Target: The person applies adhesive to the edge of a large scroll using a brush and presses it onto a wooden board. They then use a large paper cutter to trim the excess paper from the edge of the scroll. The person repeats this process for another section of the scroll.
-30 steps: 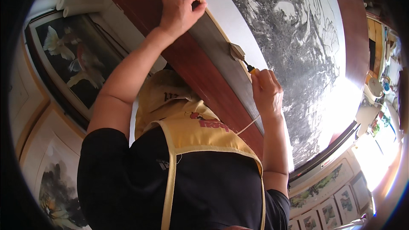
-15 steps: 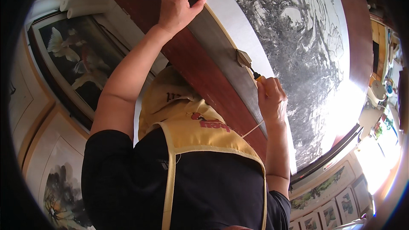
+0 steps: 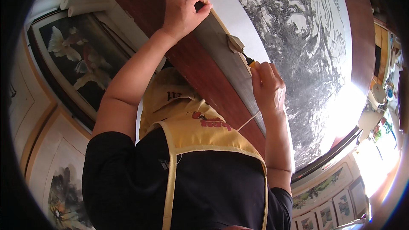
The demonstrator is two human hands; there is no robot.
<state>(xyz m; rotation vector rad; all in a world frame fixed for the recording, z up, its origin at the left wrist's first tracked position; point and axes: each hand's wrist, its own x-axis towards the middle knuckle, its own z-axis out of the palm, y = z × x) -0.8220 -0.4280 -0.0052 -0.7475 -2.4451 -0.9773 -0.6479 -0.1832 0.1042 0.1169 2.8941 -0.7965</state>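
The left hand (image 3: pixel 184 9) is clenched, pressing a long metal straightedge (image 3: pixel 221 55) flat along the margin of a large ink landscape painting (image 3: pixel 298 42) on the red-brown tabletop (image 3: pixel 187 59). The right hand (image 3: pixel 267 86) is closed around a small orange-handled knife (image 3: pixel 249 61) (blade tip hidden behind a tan scrap). It looks like trimming the edge; the next stroke needs the ruler held dead steady.

The grey border strip (image 3: pixel 221 55) lies open between the left hand (image 3: pixel 183 10) and the right hand (image 3: pixel 266 87), except where a small tan scraper blade (image 3: pixel 235 43) rests on it. The wide ink landscape painting (image 3: pixel 306 51) beyond is unobstructed. The red-brown table (image 3: pixel 191 66) edge bounds the near side.
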